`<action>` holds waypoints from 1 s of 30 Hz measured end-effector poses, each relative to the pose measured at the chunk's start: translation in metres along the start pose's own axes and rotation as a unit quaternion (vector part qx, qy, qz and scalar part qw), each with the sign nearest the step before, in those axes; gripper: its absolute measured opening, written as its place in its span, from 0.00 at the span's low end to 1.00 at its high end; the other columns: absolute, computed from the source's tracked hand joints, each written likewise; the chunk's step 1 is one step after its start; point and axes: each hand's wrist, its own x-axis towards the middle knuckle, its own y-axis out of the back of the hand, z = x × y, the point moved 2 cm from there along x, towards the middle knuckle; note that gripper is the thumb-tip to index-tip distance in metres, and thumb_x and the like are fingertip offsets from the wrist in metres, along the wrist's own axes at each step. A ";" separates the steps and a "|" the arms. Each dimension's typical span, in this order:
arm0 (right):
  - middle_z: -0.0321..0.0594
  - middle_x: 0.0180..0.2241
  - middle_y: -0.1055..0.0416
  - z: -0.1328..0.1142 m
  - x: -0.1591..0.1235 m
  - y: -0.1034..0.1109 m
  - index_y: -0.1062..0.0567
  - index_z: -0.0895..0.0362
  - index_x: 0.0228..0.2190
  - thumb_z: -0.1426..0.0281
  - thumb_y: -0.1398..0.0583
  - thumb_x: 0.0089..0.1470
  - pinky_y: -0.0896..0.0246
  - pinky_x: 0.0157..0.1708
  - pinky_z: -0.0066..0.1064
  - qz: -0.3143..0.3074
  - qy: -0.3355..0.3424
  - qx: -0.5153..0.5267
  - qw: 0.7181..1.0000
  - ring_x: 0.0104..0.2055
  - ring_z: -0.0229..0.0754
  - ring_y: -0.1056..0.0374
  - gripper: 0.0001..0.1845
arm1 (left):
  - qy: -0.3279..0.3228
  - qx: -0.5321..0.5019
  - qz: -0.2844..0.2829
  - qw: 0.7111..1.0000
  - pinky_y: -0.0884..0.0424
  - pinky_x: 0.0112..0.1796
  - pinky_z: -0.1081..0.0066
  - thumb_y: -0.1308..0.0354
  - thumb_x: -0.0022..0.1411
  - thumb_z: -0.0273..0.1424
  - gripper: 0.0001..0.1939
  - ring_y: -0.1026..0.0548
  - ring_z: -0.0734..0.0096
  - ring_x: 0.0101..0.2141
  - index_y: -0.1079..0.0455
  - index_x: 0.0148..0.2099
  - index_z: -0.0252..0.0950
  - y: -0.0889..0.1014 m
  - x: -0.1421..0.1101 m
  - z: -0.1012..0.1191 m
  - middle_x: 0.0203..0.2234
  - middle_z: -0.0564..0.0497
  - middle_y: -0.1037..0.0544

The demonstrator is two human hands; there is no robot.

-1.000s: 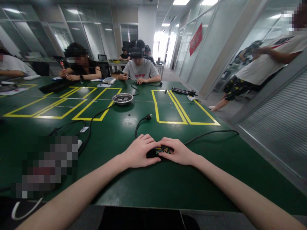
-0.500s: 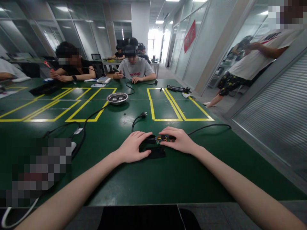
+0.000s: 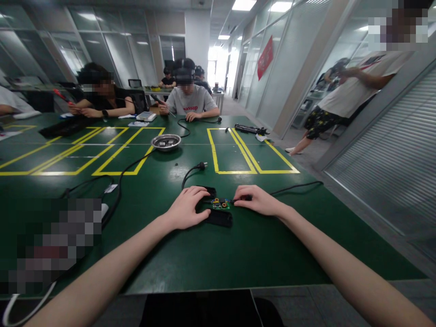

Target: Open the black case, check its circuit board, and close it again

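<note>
A small green circuit board (image 3: 221, 204) with copper-ringed coils lies on the green table between my hands. Curved around its left end is my left hand (image 3: 187, 209), its thumb and fingers apart. The thumb touches a black casing half (image 3: 220, 218) on the near side of the board. Another black casing piece (image 3: 207, 190) lies behind the board, partly covered by the fingers. At the board's right end, my right hand (image 3: 257, 200) pinches the end of a black cable (image 3: 296, 185), which trails off to the right. The fingers hide most of the grip.
A black plug (image 3: 202, 165) on a cord lies beyond my hands. Further back stand a metal bowl (image 3: 166, 142) with small parts and a black tool-like object (image 3: 251, 130). Yellow tape marks the table (image 3: 177, 259). A blurred power strip lies left. Several people sit opposite; one stands right.
My right hand has drawn right and its fingers have closed together, uncovering more of the board. The board sits slightly further left, and the casing pieces show more clearly.
</note>
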 end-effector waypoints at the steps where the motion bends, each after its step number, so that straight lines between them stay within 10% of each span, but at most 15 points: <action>1: 0.40 0.34 0.26 -0.005 0.002 -0.008 0.21 0.56 0.32 0.59 0.38 0.65 0.35 0.37 0.33 0.004 0.007 -0.004 1.000 0.35 0.42 0.30 0.15 | -0.002 0.000 0.001 1.000 0.34 0.61 0.50 0.37 0.61 0.34 0.20 0.28 0.50 0.59 0.27 0.56 0.38 0.000 0.000 -0.001 0.57 0.42 0.23; 15: 0.41 0.35 0.25 -0.016 0.008 -0.038 0.25 0.55 0.35 0.71 0.37 0.64 0.35 0.39 0.34 0.121 0.035 -0.186 0.974 0.40 0.45 0.29 0.03 | -0.029 -0.053 0.044 0.997 0.26 0.56 0.56 0.40 0.58 0.24 0.22 0.22 0.56 0.52 0.25 0.54 0.39 -0.006 0.002 -0.003 0.50 0.45 0.19; 30: 0.43 0.36 0.23 -0.028 0.011 -0.044 0.27 0.55 0.38 0.70 0.43 0.66 0.40 0.36 0.34 0.071 -0.052 -0.235 0.968 0.37 0.46 0.27 0.04 | 0.044 -0.010 0.043 0.998 0.27 0.42 0.61 0.46 0.68 0.36 0.07 0.25 0.60 0.38 0.31 0.40 0.38 0.016 -0.001 -0.024 0.36 0.48 0.25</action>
